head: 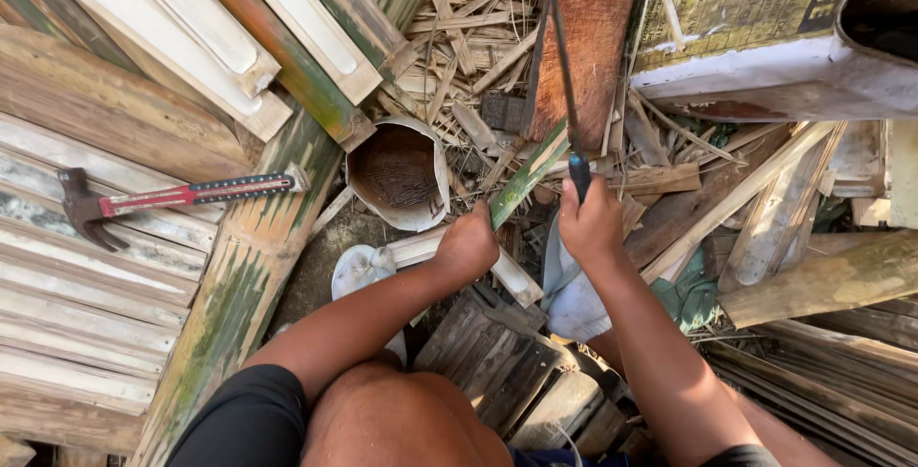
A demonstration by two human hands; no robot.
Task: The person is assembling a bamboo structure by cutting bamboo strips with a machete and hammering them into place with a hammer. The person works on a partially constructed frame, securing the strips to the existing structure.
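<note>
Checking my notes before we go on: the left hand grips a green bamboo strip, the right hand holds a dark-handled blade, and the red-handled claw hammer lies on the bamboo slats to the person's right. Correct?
One detail is wrong. The head view shows the red-handled claw hammer on the bamboo slats to the person's left, not right. The left hand does grip the green bamboo strip, and the right hand holds the dark-handled blade.

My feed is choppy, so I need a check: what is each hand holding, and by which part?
The left hand grips a green split bamboo strip at its lower end. The right hand holds a long dark blade by its dark handle.
</note>
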